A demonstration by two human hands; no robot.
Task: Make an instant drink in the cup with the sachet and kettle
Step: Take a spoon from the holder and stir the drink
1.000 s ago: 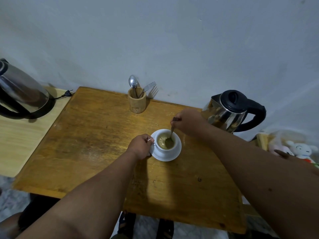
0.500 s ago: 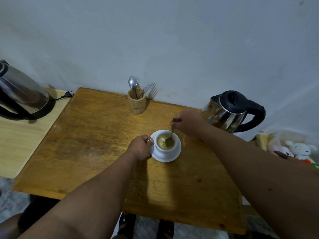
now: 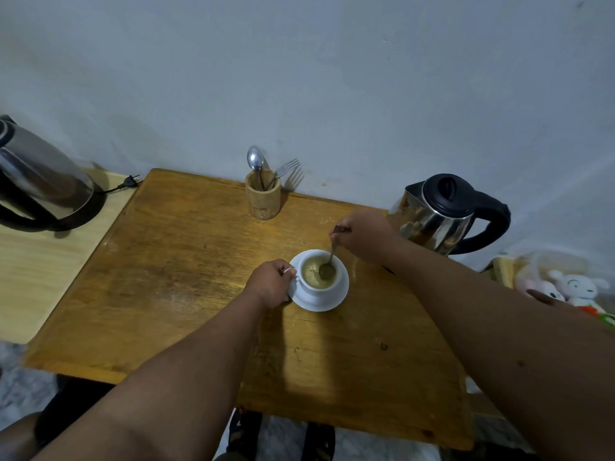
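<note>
The right hand [image 3: 361, 236] pinches the top of a spoon [image 3: 330, 261]. The spoon leans down and left into the cup [image 3: 319, 274], just near of that hand. The left hand [image 3: 271, 284] holds the cup's handle. The cup sits on a saucer [image 3: 332, 302] on the desk [image 3: 166, 261]. The kettle [image 3: 439, 214] stands far right. Since a moment ago, the spoon bowl has moved a little; the hands stayed.

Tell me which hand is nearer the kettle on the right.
The right hand. It holds a spoon over the cup, just beside the kettle. The left hand grips the cup's handle on the side away from the kettle.
</note>
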